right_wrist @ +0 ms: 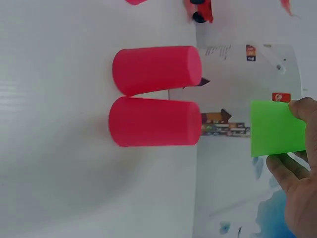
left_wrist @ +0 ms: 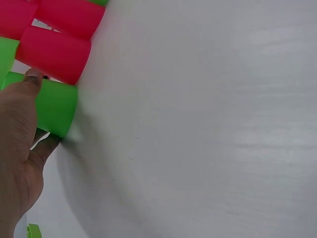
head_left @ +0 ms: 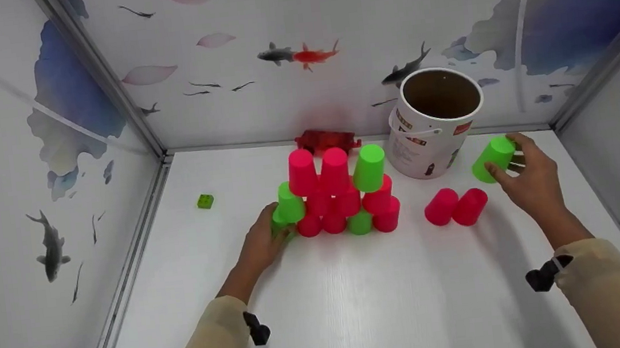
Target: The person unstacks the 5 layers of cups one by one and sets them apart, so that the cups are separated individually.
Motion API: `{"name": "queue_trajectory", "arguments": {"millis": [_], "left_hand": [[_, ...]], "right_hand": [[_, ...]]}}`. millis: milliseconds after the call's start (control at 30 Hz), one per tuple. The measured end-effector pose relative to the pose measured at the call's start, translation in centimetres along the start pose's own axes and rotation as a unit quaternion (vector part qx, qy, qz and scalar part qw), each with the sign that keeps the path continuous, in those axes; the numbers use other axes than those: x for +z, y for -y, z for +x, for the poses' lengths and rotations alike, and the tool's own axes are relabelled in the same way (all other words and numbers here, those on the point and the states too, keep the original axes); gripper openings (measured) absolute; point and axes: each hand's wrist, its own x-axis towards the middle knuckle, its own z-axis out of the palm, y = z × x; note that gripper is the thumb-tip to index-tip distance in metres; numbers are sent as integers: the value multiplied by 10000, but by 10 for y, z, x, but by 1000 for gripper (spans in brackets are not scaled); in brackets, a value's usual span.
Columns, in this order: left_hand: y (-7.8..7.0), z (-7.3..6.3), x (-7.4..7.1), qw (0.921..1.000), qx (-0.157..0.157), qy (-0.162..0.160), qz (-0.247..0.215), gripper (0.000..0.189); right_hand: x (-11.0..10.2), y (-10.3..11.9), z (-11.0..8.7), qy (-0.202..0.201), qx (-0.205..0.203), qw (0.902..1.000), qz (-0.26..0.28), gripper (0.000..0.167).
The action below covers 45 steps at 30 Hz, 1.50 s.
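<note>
Red and green plastic cups stand upside down in a three-row stack on the white table, with red cups (head_left: 335,171) and a green cup (head_left: 369,169) on top. At the bottom left corner my left hand (head_left: 260,245) grips a green cup (left_wrist: 57,106), thumb on one side and fingers on the other. A green cup (head_left: 290,202) rests above that corner. My right hand (head_left: 538,179) holds another green cup (right_wrist: 277,129) raised over the right side of the table, tilted, between thumb and fingers. Below it two red cups (right_wrist: 154,121) (right_wrist: 156,70) stand upside down, side by side.
A white bucket (head_left: 429,155) with a dark inside stands at the back right against the wall. Behind the stack sits a red toy (head_left: 326,139), partly hidden. A small green block (head_left: 205,201) lies at the left. Printed panels wall in the table (head_left: 324,311).
</note>
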Motion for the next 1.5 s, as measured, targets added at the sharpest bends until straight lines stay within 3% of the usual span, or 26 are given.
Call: {"name": "queue_trajectory", "arguments": {"millis": [233, 500, 733, 1100, 1300, 1500], "left_hand": [[4, -2, 4, 10000, -45, 45, -72, 72], [6, 0, 7, 9998, 76, -31, -156, 70], [7, 1, 5, 9997, 192, -54, -155, 71], [7, 2, 4, 9996, 220, -86, -136, 69], [8, 1, 4, 9997, 203, -70, -125, 69], [8, 1, 3, 9996, 251, -85, -107, 68]], "right_hand": [[7, -39, -17, 123, 525, 9984, -148, 76], [28, -66, -37, 699, 910, 9927, -367, 73], [36, -79, -46, 783, 897, 9921, -403, 70], [35, -81, -45, 989, 1099, 9883, -376, 73], [34, -81, -47, 1013, 1233, 9863, -423, 84], [27, -54, -37, 554, 700, 9951, -415, 77]]}}
